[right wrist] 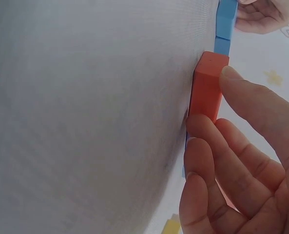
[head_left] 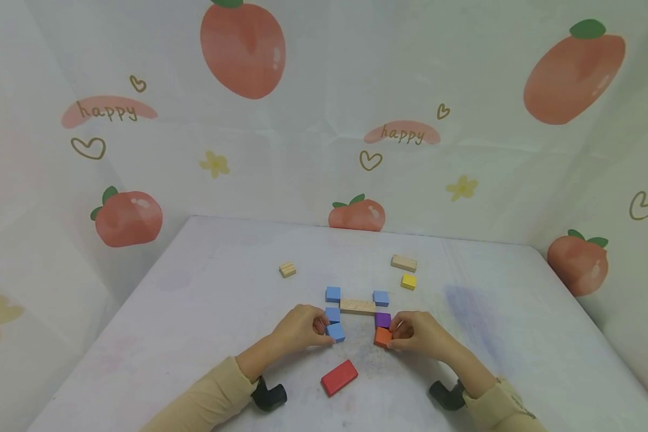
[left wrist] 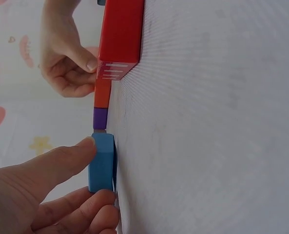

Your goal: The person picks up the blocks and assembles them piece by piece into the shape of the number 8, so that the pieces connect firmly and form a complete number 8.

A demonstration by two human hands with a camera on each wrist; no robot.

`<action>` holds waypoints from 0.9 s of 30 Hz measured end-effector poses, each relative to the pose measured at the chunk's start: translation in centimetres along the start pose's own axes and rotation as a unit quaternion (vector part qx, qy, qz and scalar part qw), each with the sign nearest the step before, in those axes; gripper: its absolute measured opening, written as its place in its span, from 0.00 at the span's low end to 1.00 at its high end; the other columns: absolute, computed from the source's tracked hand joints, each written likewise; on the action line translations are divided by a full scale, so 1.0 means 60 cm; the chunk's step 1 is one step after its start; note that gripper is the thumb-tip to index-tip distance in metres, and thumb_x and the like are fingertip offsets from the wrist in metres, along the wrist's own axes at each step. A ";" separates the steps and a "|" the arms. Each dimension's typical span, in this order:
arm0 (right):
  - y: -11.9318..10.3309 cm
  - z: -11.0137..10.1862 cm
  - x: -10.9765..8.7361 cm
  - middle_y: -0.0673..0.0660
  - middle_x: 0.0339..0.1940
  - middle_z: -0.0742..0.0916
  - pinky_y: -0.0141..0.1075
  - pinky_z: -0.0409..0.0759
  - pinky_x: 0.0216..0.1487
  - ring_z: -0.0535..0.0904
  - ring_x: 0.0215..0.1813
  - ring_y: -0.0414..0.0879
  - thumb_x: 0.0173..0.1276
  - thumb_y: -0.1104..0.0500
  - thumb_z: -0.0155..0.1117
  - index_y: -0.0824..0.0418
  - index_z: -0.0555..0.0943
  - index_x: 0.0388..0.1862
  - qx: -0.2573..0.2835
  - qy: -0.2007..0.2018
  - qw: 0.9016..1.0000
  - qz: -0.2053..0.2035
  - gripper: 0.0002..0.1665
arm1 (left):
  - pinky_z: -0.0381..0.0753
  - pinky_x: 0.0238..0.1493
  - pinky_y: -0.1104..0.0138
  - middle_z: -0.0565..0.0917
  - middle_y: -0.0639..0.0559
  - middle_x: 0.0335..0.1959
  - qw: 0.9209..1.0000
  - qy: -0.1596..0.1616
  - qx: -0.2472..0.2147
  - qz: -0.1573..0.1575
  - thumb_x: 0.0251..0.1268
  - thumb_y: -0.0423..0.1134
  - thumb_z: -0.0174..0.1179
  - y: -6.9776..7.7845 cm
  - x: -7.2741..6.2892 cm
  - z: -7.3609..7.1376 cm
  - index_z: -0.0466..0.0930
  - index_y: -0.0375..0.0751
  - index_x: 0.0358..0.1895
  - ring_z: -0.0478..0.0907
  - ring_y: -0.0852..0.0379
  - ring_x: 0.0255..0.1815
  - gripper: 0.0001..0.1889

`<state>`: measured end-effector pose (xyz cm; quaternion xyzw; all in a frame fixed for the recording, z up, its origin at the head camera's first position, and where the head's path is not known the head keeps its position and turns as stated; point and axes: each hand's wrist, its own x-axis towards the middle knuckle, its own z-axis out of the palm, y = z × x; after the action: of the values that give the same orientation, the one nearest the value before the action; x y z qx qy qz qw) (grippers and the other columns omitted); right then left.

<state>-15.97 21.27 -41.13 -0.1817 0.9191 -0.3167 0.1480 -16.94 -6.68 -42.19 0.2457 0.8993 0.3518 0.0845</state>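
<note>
My left hand pinches the nearest blue block between thumb and fingers, and in the left wrist view this blue block stands on the table. With thumb and fingertips my right hand grips an orange block, which also rests on the table in the right wrist view. Behind the orange block sits a purple block. Two more blue blocks line up beyond the held blue one. A plain wooden plank bridges the gap between the two rows, and another blue block stands at its right end.
A red rectangular block lies in front, between the forearms. Farther back are a small ridged wooden piece, a wooden block and a yellow block. A fruit-printed cloth hangs behind the white table.
</note>
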 end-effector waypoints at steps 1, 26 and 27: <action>0.000 0.000 0.000 0.50 0.28 0.84 0.27 0.75 0.32 0.76 0.31 0.40 0.53 0.56 0.72 0.61 0.78 0.34 0.000 0.000 1.000 0.001 0.15 | 0.72 0.30 0.74 0.81 0.53 0.23 1.000 0.000 0.001 0.000 0.46 0.39 0.71 0.000 0.000 0.000 0.82 0.33 0.34 0.72 0.64 0.26 0.15; -0.002 0.000 -0.002 0.50 0.27 0.84 0.26 0.75 0.32 0.76 0.30 0.39 0.52 0.56 0.73 0.61 0.77 0.34 -0.004 0.004 1.000 -0.008 0.15 | 0.71 0.28 0.74 0.80 0.55 0.22 1.000 0.002 0.004 -0.006 0.46 0.39 0.72 0.002 -0.001 -0.002 0.81 0.35 0.34 0.71 0.64 0.25 0.14; -0.001 -0.001 -0.002 0.50 0.27 0.84 0.26 0.74 0.31 0.76 0.29 0.38 0.53 0.56 0.72 0.61 0.77 0.34 -0.005 0.005 1.000 -0.011 0.15 | 0.71 0.28 0.74 0.80 0.54 0.22 1.000 0.002 0.004 -0.006 0.46 0.39 0.72 0.002 0.000 -0.002 0.81 0.35 0.34 0.71 0.64 0.25 0.14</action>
<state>-15.88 21.27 -41.04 -0.1913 0.9194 -0.3143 0.1392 -16.90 -6.68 -42.03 0.2396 0.9024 0.3482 0.0842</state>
